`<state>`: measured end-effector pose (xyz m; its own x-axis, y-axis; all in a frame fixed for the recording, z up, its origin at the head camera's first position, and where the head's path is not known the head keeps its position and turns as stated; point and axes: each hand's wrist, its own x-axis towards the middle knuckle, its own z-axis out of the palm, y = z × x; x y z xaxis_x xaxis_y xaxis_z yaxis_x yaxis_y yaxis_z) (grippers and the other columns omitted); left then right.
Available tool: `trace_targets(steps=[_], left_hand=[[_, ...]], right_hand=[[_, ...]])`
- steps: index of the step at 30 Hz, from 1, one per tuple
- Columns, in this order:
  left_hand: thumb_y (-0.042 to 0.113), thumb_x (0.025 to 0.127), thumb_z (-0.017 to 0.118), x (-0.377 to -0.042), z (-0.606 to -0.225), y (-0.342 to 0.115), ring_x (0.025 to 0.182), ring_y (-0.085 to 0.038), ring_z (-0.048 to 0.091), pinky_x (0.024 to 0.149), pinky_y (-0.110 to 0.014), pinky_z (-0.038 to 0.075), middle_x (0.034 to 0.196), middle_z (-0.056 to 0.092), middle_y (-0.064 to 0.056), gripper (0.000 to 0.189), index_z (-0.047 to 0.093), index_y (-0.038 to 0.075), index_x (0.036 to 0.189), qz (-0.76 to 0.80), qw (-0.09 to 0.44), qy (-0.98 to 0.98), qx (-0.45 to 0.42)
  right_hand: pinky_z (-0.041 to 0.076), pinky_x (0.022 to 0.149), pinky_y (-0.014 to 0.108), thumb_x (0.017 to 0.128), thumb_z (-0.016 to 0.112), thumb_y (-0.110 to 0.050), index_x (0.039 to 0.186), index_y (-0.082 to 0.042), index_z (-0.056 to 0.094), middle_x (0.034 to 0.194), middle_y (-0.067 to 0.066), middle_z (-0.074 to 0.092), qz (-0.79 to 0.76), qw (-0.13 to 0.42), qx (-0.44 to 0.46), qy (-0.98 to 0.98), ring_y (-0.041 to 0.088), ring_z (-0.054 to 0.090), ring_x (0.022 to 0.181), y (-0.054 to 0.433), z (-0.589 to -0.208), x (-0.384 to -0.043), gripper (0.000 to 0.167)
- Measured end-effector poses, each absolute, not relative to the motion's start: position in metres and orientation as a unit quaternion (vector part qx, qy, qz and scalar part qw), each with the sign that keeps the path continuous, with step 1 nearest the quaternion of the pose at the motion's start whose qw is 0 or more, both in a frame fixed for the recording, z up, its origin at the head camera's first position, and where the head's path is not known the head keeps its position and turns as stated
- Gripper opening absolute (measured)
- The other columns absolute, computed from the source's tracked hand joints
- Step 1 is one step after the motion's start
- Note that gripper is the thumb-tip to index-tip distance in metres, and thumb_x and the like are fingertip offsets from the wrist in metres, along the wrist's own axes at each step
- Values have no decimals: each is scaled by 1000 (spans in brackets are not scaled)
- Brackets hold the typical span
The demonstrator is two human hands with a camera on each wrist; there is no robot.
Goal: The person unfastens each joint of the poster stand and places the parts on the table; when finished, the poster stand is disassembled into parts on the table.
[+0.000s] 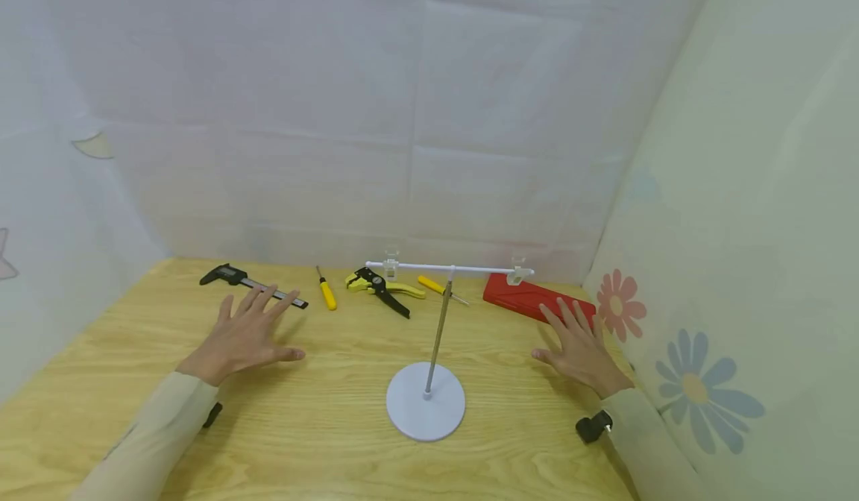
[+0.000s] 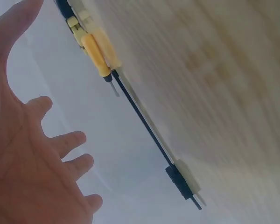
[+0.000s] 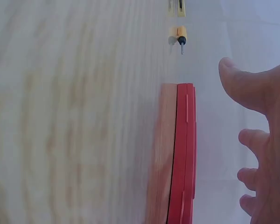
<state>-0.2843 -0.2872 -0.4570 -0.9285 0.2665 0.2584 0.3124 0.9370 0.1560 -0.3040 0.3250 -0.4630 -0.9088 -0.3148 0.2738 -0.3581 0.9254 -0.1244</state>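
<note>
My left hand (image 1: 244, 341) hovers palm down with spread fingers, nearest to a black digital caliper (image 1: 251, 283); in the left wrist view the palm (image 2: 32, 154) holds nothing. On the other side my right hand (image 1: 580, 348) is also spread, its fingertips over a flat red case (image 1: 513, 296). The right wrist view has a gap between that hand (image 3: 270, 154) and the red case (image 3: 184, 154). Between the hands lie a yellow-handled screwdriver (image 1: 327, 294), a yellow and black wire stripper (image 1: 379, 285) and a second yellow-handled screwdriver (image 1: 432, 285).
A white stand with a round base (image 1: 426, 419) and a thin pole rises in the middle of the wooden table (image 1: 322, 434). Its crossbar (image 1: 429, 267) carries two clear clips. White cloth (image 1: 335, 113) hangs behind, and a flowered wall (image 1: 738, 225) is close on the right.
</note>
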Motion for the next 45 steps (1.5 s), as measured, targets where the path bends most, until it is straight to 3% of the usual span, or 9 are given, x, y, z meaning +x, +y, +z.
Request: trace_targets(steps=[6, 9, 17, 22, 26, 37, 45], left_hand=[[76, 73, 73, -281, -448, -280, 147, -54, 26, 113, -79, 8, 162, 28, -27, 112, 26, 27, 161, -96, 99, -978, -153], [74, 75, 73, -279, -442, -276, 148, -52, 24, 113, -79, 9, 163, 28, -26, 111, 26, 24, 162, -100, 86, -979, -157], [69, 76, 76, -279, -434, -260, 145, -53, 31, 114, -75, 20, 160, 34, -27, 111, 28, 17, 161, -133, 101, -967, -191], [65, 75, 79, -279, -433, -252, 141, -53, 38, 112, -74, 27, 157, 38, -28, 111, 31, 11, 159, -142, 121, -961, -205], [68, 75, 77, -278, -427, -245, 143, -53, 36, 112, -76, 27, 160, 35, -25, 113, 28, 14, 161, -165, 108, -960, -199], [80, 74, 69, -274, -400, -219, 148, -50, 31, 112, -74, 32, 165, 28, -22, 121, 22, 10, 162, -197, 67, -958, -197], [86, 69, 68, -273, -377, -195, 151, -47, 30, 113, -72, 33, 166, 28, -18, 128, 19, 14, 163, -215, 53, -955, -197]], right_hand=[[6, 114, 82, 89, 70, -52, 161, -19, 29, 166, 25, 24, 90, 134, 172, -972, 54, 15, 153, 325, -462, -306, 89], [12, 114, 81, 89, 70, -50, 161, -19, 28, 164, 26, 27, 104, 151, 181, -966, 54, 18, 152, 322, -458, -306, 89], [19, 111, 82, 87, 76, -38, 161, -21, 27, 164, 24, 28, 200, 178, 228, -936, 52, 24, 150, 306, -447, -305, 90], [23, 110, 81, 87, 76, -36, 161, -25, 27, 166, 16, 27, 253, 179, 250, -917, 46, 25, 151, 291, -440, -304, 89], [28, 111, 78, 89, 75, -35, 161, -27, 28, 168, 9, 26, 285, 178, 262, -905, 42, 28, 152, 278, -431, -303, 86], [28, 116, 72, 92, 69, -43, 158, -7, 33, 164, 21, 32, 369, 157, 251, -881, 47, 31, 151, 243, -405, -283, 83], [30, 119, 65, 94, 70, -26, 159, -27, 33, 166, 2, 35, 465, 133, 307, -820, 36, 37, 151, 225, -389, -277, 75]])
